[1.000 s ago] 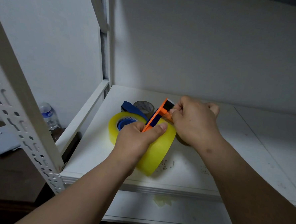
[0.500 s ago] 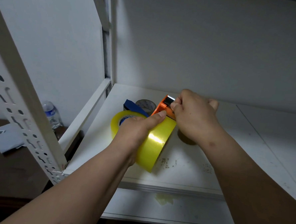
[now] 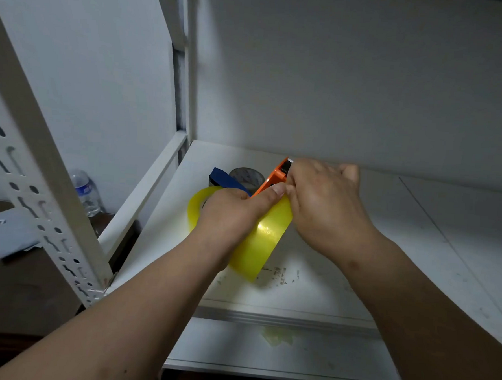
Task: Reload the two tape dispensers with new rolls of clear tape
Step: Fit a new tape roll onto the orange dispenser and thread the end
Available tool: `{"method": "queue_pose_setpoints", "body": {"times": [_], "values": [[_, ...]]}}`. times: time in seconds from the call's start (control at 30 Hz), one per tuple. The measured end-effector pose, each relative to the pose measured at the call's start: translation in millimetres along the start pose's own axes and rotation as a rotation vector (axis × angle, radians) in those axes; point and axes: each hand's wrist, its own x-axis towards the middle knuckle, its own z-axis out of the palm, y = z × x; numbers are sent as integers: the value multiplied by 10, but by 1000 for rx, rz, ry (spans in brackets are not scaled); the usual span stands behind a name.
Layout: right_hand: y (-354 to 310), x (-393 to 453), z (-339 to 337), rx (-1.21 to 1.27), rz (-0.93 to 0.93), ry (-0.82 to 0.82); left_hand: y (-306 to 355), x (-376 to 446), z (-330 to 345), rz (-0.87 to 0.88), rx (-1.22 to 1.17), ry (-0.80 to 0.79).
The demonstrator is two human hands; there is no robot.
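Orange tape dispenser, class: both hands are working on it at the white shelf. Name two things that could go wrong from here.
1. The right hand pinches close to the orange tape dispenser head; if a cutting blade sits there, fingers could be nicked.
2. The left hand holds the yellowish tape roll above the shelf; a slip could drop it onto the blue dispenser behind.

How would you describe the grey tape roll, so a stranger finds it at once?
Look at the white shelf, toward its back left corner. Behind the big yellow tape roll held by the left hand lies the grey tape roll: small, dull, flat on the shelf, partly behind a blue dispenser.
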Motion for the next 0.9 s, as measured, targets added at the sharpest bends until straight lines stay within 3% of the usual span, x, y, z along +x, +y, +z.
{"method": "queue_pose_setpoints", "body": {"times": [0.2,0.33,0.47,0.63,0.9], "values": [[51,65,63,230,247,-23,23,2,-24,-22,-57,-31],[173,197,-15,365,416,-68,-31,15,-70,-9,-96,-242],[242,220,-63,235,349,-118,-97,4,-63,50,-90,-428],[270,155,-51,247,360,-152,-203,-30,2,62,-127,-341],[282,145,-11,293,435,-64,-262,-64,143,178,-102,-115]]}}
